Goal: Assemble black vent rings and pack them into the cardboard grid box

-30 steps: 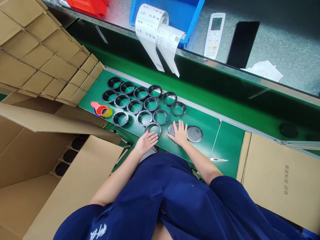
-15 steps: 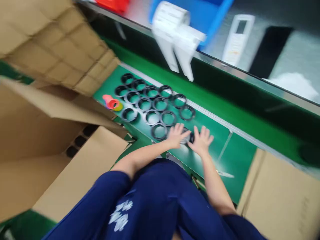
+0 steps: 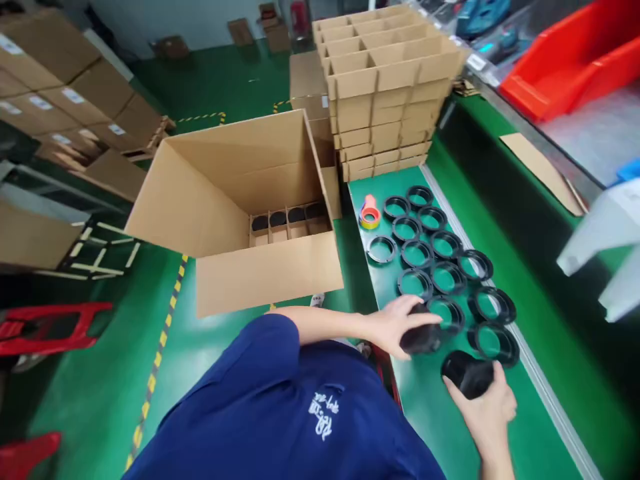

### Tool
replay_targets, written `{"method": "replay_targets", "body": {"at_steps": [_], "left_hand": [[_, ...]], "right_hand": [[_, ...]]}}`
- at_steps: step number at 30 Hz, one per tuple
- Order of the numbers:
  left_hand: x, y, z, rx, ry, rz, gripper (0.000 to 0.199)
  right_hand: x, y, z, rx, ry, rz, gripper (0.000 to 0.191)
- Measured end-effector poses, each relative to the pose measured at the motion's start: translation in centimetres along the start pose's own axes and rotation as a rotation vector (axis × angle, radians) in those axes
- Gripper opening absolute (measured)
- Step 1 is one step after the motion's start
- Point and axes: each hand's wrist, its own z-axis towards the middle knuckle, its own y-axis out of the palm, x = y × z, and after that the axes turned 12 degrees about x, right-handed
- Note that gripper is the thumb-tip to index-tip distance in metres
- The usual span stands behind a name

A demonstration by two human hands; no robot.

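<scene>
Resting in both hands (image 3: 393,327) (image 3: 486,408), black pieces (image 3: 423,333) (image 3: 469,375)

Green bench (image 3: 430,413): 1 to 5 o'clock.
Black rings (image 3: 447,259): at least 12, rough rows, 3 o'clock.
Tape rolls (image 3: 370,223): together by the bench edge, 2 o'clock.
Cardboard dividers (image 3: 385,123): 1 stack, far end, 1 o'clock.
Grey shelf (image 3: 595,133): 2 o'clock, bearing a red bin (image 3: 575,67).
Green floor (image 3: 215,83): striped tape (image 3: 163,337) at 8 o'clock.
</scene>
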Motion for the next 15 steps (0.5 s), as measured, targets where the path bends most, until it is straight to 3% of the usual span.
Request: {"method": "replay_targets", "body": {"at_steps": [2,4,6,8,10,12,15], "left_hand": [[-3.3,-7.0,-3.4,0.198,-0.117,0.048,0.113],[-7.2,-14.1,-7.6,0.378,-0.319,0.147,0.114],[-11.9,-21.3,-12.1,0.509,-0.553,0.263,0.114],[-17.4,-28.2,-16.6,0.586,-0.78,0.378,0.116],[-23.7,-34.1,-21.0,0.593,-1.01,0.483,0.119],[-30.1,-38.1,-25.1,0.512,-1.218,0.556,0.12],[-38.6,-40.5,-30.6,0.3,-1.416,0.557,0.119]], "right_hand": [[-7.9,0.7,2.1,-0.079,-0.282,0.172,0.112],[-17.1,2.2,3.0,-0.211,-0.542,0.307,0.106],[-27.0,4.5,3.1,-0.356,-0.756,0.363,0.109],[-37.0,8.3,3.0,-0.438,-0.925,0.361,0.114],[-46.6,13.8,3.2,-0.449,-1.037,0.302,0.119],[-55.0,21.0,3.5,-0.461,-1.087,0.179,0.121],[-64.1,33.2,2.9,-0.564,-1.087,-0.079,0.121]]}}
